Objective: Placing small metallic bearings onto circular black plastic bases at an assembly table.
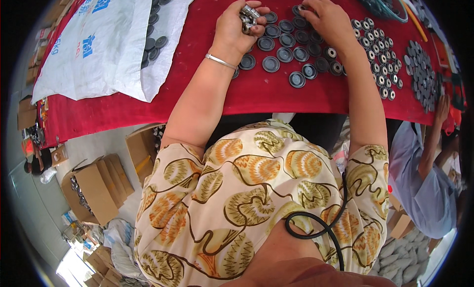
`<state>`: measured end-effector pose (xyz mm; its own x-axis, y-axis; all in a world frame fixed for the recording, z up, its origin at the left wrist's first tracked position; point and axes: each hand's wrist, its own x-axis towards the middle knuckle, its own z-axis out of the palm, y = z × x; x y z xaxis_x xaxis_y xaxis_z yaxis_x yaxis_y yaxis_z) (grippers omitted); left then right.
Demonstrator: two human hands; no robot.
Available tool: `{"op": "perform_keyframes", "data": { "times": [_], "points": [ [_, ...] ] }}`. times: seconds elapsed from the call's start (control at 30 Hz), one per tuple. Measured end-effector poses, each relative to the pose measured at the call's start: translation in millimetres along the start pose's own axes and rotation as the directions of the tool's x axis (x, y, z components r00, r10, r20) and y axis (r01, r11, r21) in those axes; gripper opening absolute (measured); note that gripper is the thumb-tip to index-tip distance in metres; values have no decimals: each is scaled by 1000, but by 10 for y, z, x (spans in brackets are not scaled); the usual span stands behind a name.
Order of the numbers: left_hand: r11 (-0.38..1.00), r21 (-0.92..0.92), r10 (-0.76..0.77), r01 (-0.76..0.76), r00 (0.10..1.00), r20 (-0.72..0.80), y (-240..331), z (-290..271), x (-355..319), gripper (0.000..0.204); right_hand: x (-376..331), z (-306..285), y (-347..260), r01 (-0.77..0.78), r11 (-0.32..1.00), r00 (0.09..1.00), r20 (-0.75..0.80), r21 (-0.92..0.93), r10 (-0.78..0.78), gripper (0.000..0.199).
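Observation:
Cupped palm up over the red cloth, my left hand (228,29) holds several shiny metal rings (250,16), short and cylindrical. To its right, my right hand (328,21) reaches to the far side of the dark grey round discs (285,54). Its thumb and fingers close together at a disc's centre; what they pinch is mostly hidden, though a small glint shows there. The discs lie flat with raised rims, spread between and below my hands. Beside my right forearm, several dark pieces with pale metal ring centres (383,69) stand close together in a group.
A white woven sack (106,50) covers the table's left, with more dark discs (157,42) along it. At right lies a heap of small dark discs (419,74); a teal basket (382,8) sits far right. A co-worker's arm (432,139) reaches in. Cardboard boxes (96,188) stand below.

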<state>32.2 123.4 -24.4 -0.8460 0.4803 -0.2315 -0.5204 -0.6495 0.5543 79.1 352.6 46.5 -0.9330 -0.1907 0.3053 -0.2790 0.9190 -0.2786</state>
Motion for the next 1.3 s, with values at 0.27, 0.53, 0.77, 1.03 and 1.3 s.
{"op": "perform_keyframes", "data": {
  "times": [0.27,0.53,0.77,1.03,1.3],
  "points": [
    [999,25,-23,21,998,58,-69,-2,2,41,50,229,109,-14,992,1000,3,-126,14,25],
    [994,-53,-90,92,995,36,-18,26,-32,36,81,193,67,-58,992,997,43,-112,64,23],
    [988,-70,-132,134,990,39,-2,46,-53,34,3,263,131,10,990,997,77,-139,1,19],
    [993,73,-99,89,984,150,-135,55,12,33,-153,472,216,130,915,988,-33,-382,-154,39],
    [966,214,-189,143,958,217,-140,123,18,21,-267,302,-78,-16,835,996,-63,551,60,29]
  ]
}}
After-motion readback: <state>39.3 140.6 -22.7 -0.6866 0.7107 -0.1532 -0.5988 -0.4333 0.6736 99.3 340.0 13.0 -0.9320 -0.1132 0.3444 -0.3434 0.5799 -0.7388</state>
